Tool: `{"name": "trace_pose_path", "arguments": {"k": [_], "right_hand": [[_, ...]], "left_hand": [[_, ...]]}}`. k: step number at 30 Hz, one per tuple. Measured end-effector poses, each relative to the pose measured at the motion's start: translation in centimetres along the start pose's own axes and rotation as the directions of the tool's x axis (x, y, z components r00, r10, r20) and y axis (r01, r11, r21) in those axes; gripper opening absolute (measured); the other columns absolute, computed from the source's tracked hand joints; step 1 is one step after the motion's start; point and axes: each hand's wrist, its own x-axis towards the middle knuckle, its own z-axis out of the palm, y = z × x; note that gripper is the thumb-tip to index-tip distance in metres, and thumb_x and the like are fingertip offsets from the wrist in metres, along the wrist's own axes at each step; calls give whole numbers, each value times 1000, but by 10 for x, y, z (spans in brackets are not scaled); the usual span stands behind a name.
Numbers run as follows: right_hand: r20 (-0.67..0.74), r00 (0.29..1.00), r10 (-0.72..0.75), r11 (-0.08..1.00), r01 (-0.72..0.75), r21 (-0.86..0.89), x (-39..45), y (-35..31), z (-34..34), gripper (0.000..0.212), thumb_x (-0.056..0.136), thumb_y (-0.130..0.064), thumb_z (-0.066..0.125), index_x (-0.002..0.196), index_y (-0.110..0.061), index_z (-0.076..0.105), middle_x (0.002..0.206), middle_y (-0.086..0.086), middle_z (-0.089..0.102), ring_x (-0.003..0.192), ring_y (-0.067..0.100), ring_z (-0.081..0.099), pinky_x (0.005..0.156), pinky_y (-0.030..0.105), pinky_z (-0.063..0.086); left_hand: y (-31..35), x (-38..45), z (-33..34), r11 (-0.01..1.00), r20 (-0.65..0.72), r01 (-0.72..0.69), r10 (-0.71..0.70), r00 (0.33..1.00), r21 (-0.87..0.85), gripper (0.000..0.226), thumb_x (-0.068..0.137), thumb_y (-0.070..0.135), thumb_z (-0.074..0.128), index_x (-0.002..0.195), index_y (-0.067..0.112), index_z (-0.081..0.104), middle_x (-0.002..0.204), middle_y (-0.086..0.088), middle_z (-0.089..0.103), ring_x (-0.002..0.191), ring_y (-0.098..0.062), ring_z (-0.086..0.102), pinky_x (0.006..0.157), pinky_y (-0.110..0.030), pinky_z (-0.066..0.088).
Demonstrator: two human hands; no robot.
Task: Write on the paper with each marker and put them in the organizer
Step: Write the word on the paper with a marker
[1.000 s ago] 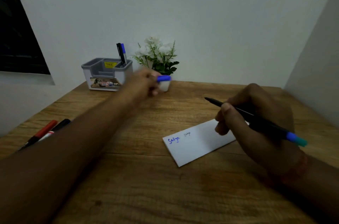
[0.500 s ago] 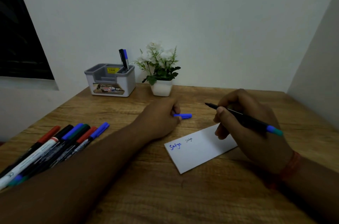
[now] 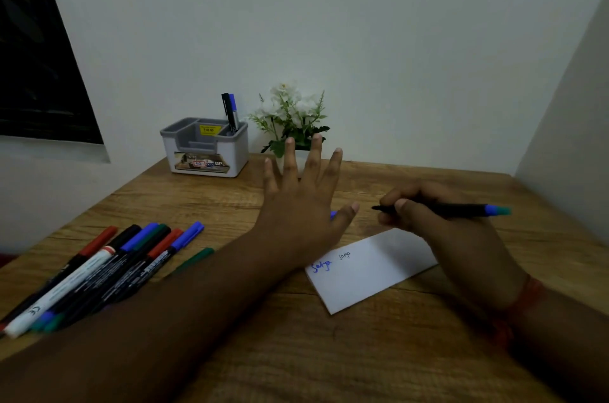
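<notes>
My right hand [image 3: 438, 224] grips an uncapped black marker [image 3: 461, 209] with a blue-green end, its tip held just above the far edge of the white paper [image 3: 372, 270]. Two small words are written on the paper's left part. My left hand [image 3: 303, 201] hovers with fingers spread over the table beside the paper. A blue cap [image 3: 333, 214] lies on the table, mostly hidden under that hand. The grey and white organizer [image 3: 206, 152] stands at the back with two markers [image 3: 230, 112] upright in its right compartment.
Several capped markers [image 3: 108, 267] in red, black, blue and green lie in a bunch at the table's left. A white pot of flowers [image 3: 293, 115] stands right of the organizer, behind my left hand. Walls close the back and right.
My left hand came back from near the flower pot, set the blue cap on the table and opened with fingers spread. The view tilted down, showing the bunch of markers at left.
</notes>
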Motion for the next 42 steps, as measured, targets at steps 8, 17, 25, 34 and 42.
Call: {"name": "trace_pose_path", "arguments": {"k": [8,17,25,34,42], "right_hand": [[134,982,136,985,-119,-123,5,-6,5,10,81,-5,74,83,-14,70,82,4,76,82,19,73,85,47,60],[221,971,94,973,-43,-228,1,8,9,10,80,-8,76,77,-15,71,84,-4,76,81,7,69,76,29,56],[195,977,91,975,-47,-219,4,15,9,10,80,-11,77,75,-17,70,82,-2,75,82,15,69,74,31,54],[202,974,101,971,-52,-234,4,14,11,10,80,-11,77,74,-16,70,83,-4,75,83,12,69,77,33,54],[175,974,145,973,-108,-205,7,15,10,10,80,-12,77,74,-17,71,84,-1,75,84,15,69,79,41,57]], "left_hand": [[-4,1,13,999,38,-39,38,999,27,80,88,74,5,152,33,-21,159,0,-33,144,-33,-33,113,-68,-6],[-5,0,21,996,57,-73,70,996,57,79,89,73,7,152,32,-19,162,-1,-26,146,-33,-29,114,-68,-3],[-7,1,23,995,79,-83,78,994,54,78,88,72,5,150,34,-24,161,0,-28,145,-31,-30,114,-68,-5],[-9,0,22,995,84,-84,79,993,60,78,89,71,6,151,33,-21,162,0,-26,146,-31,-30,114,-68,-4],[-8,1,21,994,91,-82,76,993,69,78,88,71,5,152,33,-20,162,0,-27,146,-31,-29,114,-68,-5]]}}
